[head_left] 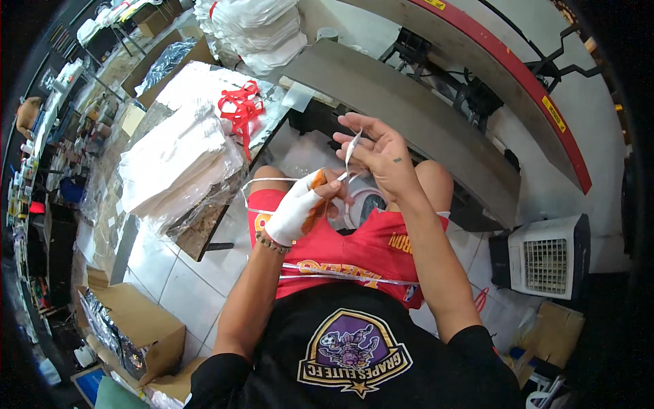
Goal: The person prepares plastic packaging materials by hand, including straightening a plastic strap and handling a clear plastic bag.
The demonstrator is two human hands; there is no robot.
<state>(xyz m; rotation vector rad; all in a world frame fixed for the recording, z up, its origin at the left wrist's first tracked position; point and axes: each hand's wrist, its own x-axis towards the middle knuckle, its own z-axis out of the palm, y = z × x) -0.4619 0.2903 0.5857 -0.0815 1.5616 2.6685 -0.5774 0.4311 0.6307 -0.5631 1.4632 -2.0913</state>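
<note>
Over my lap I hold a narrow white strip [352, 148] between my two hands. My left hand [303, 204], in a white fingerless glove with orange patches, is closed on the strip's lower part. My right hand [383, 155], bare, pinches its upper part, with the fingers partly curled. A thin white cord [276, 179] runs from my left hand around my left knee. Another stretch of white cord [327, 276] lies across my red shorts. Whether cord and strip are one piece I cannot tell.
On the table at left lies a stack of white sheets in clear plastic [174, 163], with a tangled red ribbon [242, 112] behind it. A grey flat-topped bench [402, 116] stands ahead. A red-edged machine arm [524, 75], an air cooler [545, 259] and a cardboard box [139, 320] surround me.
</note>
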